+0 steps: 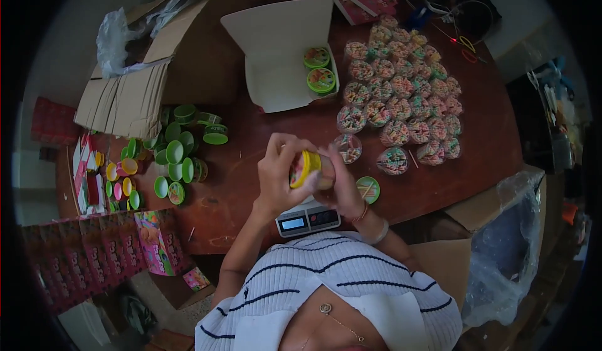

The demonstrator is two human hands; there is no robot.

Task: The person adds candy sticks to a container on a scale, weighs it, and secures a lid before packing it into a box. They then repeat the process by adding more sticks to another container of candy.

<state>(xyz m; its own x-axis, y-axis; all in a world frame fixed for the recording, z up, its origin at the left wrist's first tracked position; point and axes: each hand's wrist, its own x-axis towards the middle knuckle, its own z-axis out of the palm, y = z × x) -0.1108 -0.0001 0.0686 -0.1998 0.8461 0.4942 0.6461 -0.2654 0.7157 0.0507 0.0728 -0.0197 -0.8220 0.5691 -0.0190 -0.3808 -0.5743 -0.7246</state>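
Note:
My left hand [280,172] and my right hand [342,188] together grip a small clear jar [321,169] lying sideways, above a digital scale [308,219]. The left hand's fingers are on the jar's yellow lid [303,168]; the right hand wraps the jar's body. A green lid [368,189] lies on the table just right of my right hand. Two open jars of coloured sticks [348,148] stand just beyond my hands.
Several filled clear jars [401,87] stand in rows at the back right of the brown table [439,181]. A white box [282,62] holds two lidded jars [320,69]. Loose green and yellow lids [172,156] lie at left, beside cardboard cartons [125,100] and pink packaging [94,250].

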